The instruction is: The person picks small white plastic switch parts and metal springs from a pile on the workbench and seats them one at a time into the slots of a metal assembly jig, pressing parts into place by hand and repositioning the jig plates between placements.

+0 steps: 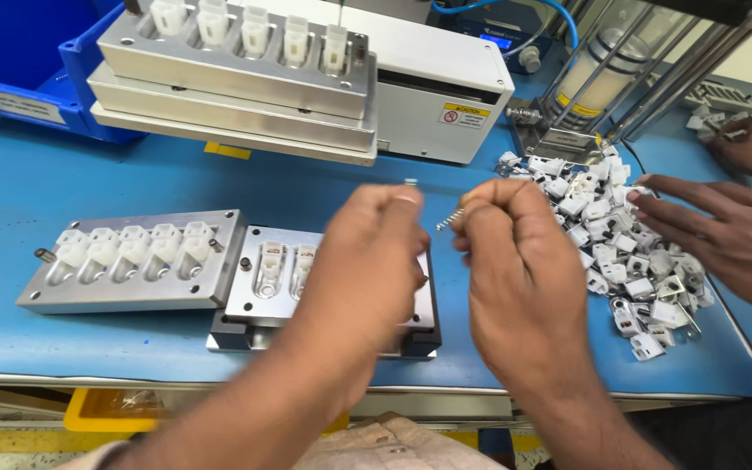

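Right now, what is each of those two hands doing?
Left hand: closed, fingertips pinching a tiny metal piece.
Right hand: closed, pinching a small coil spring.

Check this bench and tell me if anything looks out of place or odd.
Nothing looks damaged or spilled. The small white plastic parts lie in a loose heap on the blue table, right of the metal trays, not in a bin. The left hand and right hand pinch small springs.
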`<state>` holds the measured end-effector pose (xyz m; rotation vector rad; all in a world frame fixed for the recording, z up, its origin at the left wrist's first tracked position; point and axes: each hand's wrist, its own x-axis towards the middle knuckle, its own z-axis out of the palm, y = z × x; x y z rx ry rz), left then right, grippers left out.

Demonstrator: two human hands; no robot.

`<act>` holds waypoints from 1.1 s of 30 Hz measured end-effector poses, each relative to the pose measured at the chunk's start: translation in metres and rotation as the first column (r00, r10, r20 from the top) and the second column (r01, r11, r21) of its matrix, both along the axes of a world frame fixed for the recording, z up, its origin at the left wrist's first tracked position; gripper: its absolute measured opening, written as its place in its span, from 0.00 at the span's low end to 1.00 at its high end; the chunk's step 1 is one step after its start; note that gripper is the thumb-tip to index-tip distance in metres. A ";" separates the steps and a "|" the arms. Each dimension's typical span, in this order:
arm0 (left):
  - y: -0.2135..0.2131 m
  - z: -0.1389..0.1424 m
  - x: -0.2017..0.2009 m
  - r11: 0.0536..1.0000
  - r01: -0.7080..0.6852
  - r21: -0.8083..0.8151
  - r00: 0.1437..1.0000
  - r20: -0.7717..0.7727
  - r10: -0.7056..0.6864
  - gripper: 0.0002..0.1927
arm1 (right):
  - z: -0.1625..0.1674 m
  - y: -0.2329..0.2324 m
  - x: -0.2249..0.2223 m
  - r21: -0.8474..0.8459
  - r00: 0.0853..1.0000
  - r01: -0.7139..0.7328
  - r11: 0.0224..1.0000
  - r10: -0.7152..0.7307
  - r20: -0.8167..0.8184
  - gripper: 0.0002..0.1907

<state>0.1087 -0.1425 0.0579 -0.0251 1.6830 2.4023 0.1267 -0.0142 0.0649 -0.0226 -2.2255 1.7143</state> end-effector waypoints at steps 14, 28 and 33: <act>-0.064 -0.019 0.000 0.985 0.034 0.168 0.871 0.478 -0.112 0.08 | -0.046 0.016 -0.011 0.768 0.990 -0.017 0.640 0.120 -0.078 0.06; -0.064 -0.026 0.005 0.968 0.247 -0.046 0.925 0.308 -0.221 0.12 | -0.025 0.005 0.000 0.657 0.985 -0.108 0.746 -0.008 0.171 0.14; -0.054 -0.028 0.010 0.915 0.242 -0.323 0.969 0.119 -0.215 0.14 | -0.009 -0.013 0.007 -0.122 0.917 -0.042 0.992 0.087 0.390 0.18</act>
